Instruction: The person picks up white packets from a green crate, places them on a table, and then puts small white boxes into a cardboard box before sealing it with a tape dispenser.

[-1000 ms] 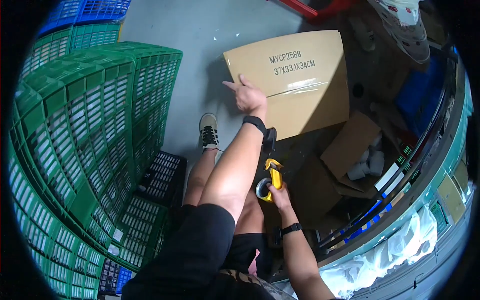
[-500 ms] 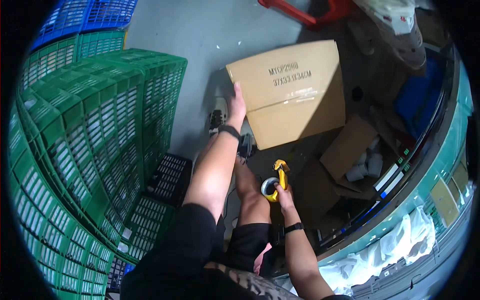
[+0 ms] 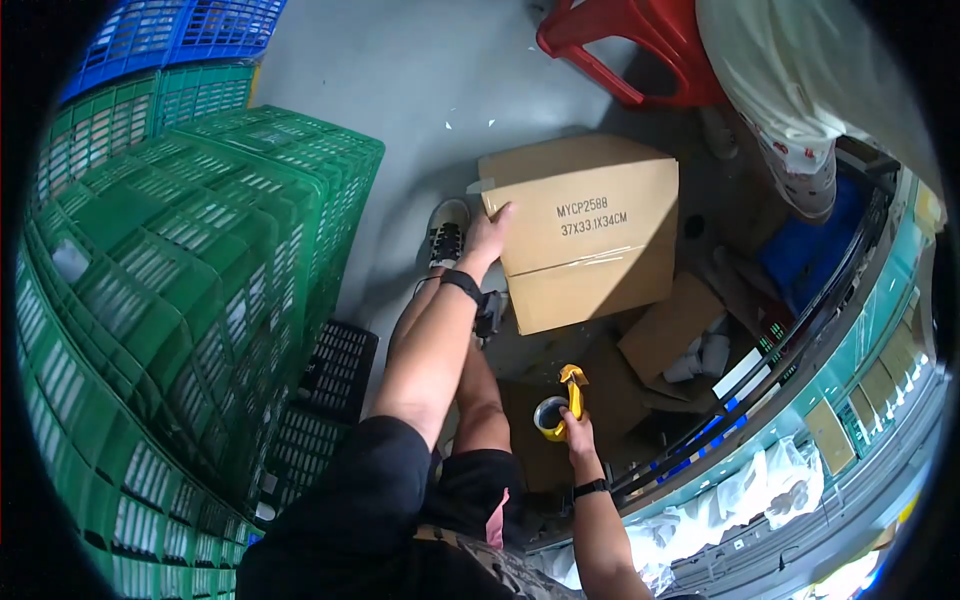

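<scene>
A brown cardboard box with black print and clear tape strips along its seam sits in front of me, slightly tilted in the view. My left hand grips its left edge near the upper corner, where a bit of tape sticks out. Lower down and to the right, my right hand is closed round the handle of a yellow tape dispenser, which carries a tape roll. The dispenser is apart from the box. My left fingers are partly hidden at the box's side.
Green plastic crates stack up along the left, with blue crates behind. At the upper right are a red stool and another person's leg. An open carton with white rolls lies right of the box, beside a bench edge.
The box appears lower and tilted, with more of its far side showing, my left hand still on it. The dispenser also appears lower. More of the stool and the other person shows.
</scene>
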`<state>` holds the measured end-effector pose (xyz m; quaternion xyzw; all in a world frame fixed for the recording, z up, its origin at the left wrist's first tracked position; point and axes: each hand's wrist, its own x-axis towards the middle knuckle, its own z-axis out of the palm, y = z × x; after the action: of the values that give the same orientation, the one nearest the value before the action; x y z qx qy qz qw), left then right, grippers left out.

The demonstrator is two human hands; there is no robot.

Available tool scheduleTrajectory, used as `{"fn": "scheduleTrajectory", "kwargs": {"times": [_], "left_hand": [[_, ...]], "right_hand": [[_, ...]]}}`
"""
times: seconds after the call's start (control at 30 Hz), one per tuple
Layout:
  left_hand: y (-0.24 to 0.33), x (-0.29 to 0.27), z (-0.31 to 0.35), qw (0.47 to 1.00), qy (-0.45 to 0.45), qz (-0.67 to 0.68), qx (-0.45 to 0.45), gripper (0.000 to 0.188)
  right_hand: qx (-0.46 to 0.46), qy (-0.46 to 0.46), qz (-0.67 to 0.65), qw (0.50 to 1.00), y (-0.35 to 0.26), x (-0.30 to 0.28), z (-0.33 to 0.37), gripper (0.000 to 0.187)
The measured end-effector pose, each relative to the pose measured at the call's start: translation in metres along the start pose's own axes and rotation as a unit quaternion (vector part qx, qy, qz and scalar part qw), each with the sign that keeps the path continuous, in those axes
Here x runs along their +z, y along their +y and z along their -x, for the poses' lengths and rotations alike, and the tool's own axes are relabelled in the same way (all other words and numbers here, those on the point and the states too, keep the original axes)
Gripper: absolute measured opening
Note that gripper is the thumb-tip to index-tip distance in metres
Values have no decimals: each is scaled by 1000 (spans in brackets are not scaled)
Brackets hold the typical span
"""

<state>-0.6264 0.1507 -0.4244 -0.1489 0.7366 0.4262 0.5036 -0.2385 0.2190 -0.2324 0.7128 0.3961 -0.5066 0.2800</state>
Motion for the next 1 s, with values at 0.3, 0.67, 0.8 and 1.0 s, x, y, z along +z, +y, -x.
{"fn": "scheduleTrajectory", "kwargs": {"times": [0.3, 0.67, 0.8, 1.0], "left_hand": [[73, -9, -8, 925, 199, -267, 182, 63], [-1, 3, 1, 986, 131, -106, 21, 62], [15, 36, 67, 932, -8, -361, 41, 43], [85, 136, 58, 751, -79, -504, 418, 28]], "right_hand": [[14, 8, 34, 999, -39, -2, 24, 50], [-55, 127, -162, 977, -35, -8, 38, 41], [-35, 166, -126, 977, -5, -20, 49, 42], [20, 175, -23, 984, 69, 5, 56, 57]]}}
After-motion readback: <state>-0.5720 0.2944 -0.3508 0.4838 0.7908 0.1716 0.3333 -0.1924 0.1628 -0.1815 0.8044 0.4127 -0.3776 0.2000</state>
